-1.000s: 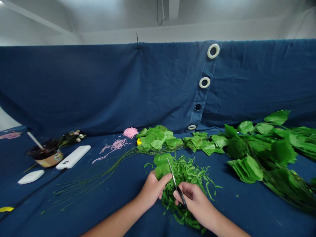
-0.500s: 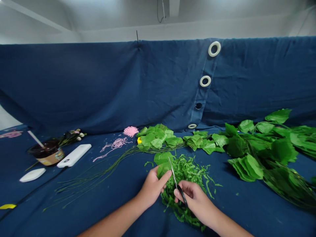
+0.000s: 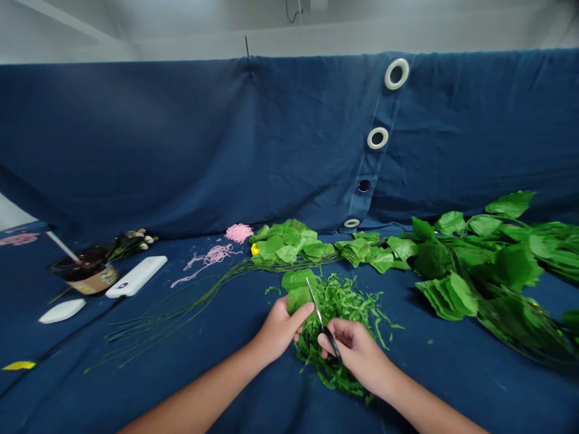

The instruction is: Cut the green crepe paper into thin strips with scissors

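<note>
Between the thumb and fingers of my left hand (image 3: pixel 284 322) is a green artificial leaf (image 3: pixel 298 296), held near its lower edge. My right hand (image 3: pixel 346 346) is closed round the black handles of a pair of scissors (image 3: pixel 316 307), whose silver blades point up and lie along the leaf's right edge. Below and behind both hands spreads a heap of shredded green strips (image 3: pixel 348 307). Another green leaf (image 3: pixel 296 278) lies just beyond the held one.
Leaf piles with thin stems (image 3: pixel 284 241) lie behind the heap. Leafy branches (image 3: pixel 497 265) spread at right. Pink shreds (image 3: pixel 239 232), pink string (image 3: pixel 212 258), a white power bank (image 3: pixel 137 276), a cup with a straw (image 3: pixel 88 274) and a white case (image 3: pixel 62 311) stand left. A blue curtain (image 3: pixel 181 144) hangs behind.
The whole view has tipped slightly, so things sit a little higher in the picture. Both hands keep their hold on the leaf and the scissors, with hardly any other movement.
</note>
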### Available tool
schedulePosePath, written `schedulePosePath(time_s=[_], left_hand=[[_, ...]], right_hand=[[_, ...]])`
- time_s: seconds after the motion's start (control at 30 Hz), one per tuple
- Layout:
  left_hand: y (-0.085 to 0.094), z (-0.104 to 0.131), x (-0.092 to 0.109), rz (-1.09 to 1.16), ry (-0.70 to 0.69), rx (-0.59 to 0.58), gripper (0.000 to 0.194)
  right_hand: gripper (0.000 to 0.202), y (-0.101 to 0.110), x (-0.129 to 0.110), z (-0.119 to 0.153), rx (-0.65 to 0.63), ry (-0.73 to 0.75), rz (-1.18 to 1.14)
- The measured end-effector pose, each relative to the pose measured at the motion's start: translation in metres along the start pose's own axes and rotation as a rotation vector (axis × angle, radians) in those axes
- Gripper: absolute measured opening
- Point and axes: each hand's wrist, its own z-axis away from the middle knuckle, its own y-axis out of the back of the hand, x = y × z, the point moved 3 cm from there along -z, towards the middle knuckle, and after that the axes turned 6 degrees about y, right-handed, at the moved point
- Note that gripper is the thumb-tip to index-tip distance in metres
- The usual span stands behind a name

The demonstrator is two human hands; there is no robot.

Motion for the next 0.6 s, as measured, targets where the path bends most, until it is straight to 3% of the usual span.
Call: schedulePosePath(time_s=[0.6], left_hand=[[-0.0007,0.0014,0.0051,0.045,0.037,-0.03,0.036]], right_hand=[[0.038,-0.0007,-0.0034,0.0005,-0.01,-0.019,0.012]])
